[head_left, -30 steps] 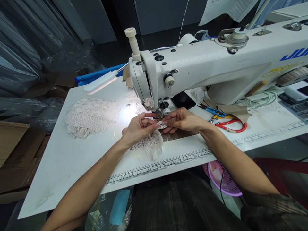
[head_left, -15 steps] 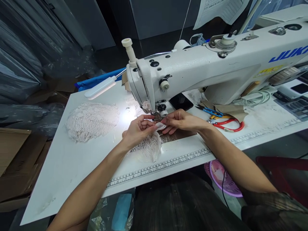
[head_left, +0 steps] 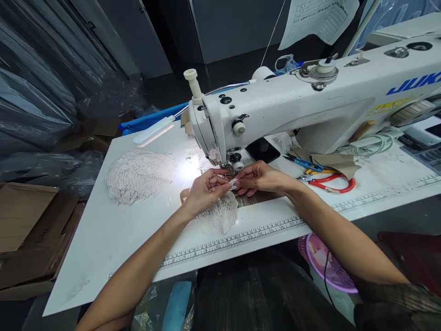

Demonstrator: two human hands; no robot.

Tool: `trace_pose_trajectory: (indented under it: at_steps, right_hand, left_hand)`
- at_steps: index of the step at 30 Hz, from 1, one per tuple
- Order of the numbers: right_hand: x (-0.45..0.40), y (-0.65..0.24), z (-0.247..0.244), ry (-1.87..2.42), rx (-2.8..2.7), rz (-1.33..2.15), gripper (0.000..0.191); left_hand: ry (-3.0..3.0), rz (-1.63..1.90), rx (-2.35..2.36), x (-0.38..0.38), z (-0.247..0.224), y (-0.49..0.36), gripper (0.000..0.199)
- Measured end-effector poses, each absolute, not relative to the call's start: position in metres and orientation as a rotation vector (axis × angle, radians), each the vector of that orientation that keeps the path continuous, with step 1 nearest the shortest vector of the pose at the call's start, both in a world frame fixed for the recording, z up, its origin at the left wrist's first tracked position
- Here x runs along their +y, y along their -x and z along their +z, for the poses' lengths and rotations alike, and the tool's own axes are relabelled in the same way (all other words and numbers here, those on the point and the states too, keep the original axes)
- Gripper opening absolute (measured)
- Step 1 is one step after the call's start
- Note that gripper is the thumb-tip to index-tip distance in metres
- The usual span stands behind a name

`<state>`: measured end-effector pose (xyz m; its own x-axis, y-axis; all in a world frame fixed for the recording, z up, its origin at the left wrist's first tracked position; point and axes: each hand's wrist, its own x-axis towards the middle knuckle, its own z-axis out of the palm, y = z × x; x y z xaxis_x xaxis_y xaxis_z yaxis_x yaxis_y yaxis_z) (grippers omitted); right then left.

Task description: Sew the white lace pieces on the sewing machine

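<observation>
Head view: both of the person's hands are at work at the centre of the frame, directly in front of the needle area of a white sewing machine [head_left: 275, 101]. Left hand [head_left: 203, 195] is narrowed, thumb and fingers pinching a small edge of pale lace [head_left: 233, 184], with its index finger extended near the presser foot. Right hand [head_left: 260, 178] is likewise narrowed, thumb and fingertips closed on the same edge from the other side. Gathered lace [head_left: 223, 215] lies just below the left hand, over the table [head_left: 103, 248]; whether it and the pinched edge form one piece cannot be determined. A brownish plate [head_left: 265, 198] shows beneath the right hand. Left of centre, a heap of lace [head_left: 139, 178] rests well apart from the hands, below a lit lamp [head_left: 155, 131]. A black phone [head_left: 264, 151] lies behind the right hand. Right of centre, blue-handled snips [head_left: 306, 163] lie just beside a red-handled tool [head_left: 350, 185]. A printed ruler scale [head_left: 241, 239] runs along the near table edge. At lower right, a purple basket [head_left: 346, 290] stands below table level; at far left, cardboard boxes [head_left: 25, 216] are noted.
</observation>
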<state>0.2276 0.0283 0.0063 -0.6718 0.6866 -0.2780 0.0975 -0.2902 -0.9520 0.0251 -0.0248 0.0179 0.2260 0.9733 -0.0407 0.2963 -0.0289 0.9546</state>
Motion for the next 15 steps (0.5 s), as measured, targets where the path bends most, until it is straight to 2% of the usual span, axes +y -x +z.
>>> trace_pose_trajectory:
  at_steps: [11, 15]
  right_hand:
    - [0.0282, -0.2295, 0.0057, 0.99, -1.586, 1.933, 0.027]
    - [0.0286, -0.23, 0.0083, 1.005, -1.583, 1.948, 0.027]
  left_hand:
    - [-1.677, 0.899, 1.272, -0.0268, 0.0117, -0.0238, 0.046]
    - [-1.946, 0.92, 1.313, -0.0254, 0.0084, -0.0217, 0.049]
